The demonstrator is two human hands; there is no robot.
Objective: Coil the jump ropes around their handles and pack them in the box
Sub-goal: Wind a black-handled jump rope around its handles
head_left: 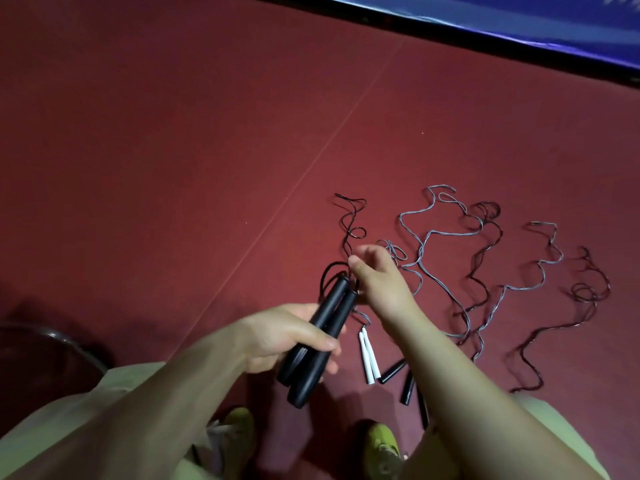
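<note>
My left hand (294,336) grips a pair of black handles (317,341) held side by side, tilted up to the right. My right hand (375,277) pinches that rope's thin black cord (349,223) just above the handle tops, and the cord trails away over the floor. On the floor beside them lie two white handles (368,358) with a grey cord (436,237), and more black handles (393,371) with dark cords (588,289) spread out to the right. No box is in view.
The floor is dark red matting (173,150) with a seam running diagonally. A blue padded edge (554,32) crosses the top right. A dark round object (45,344) sits at the left edge. My green shoes (381,445) are at the bottom.
</note>
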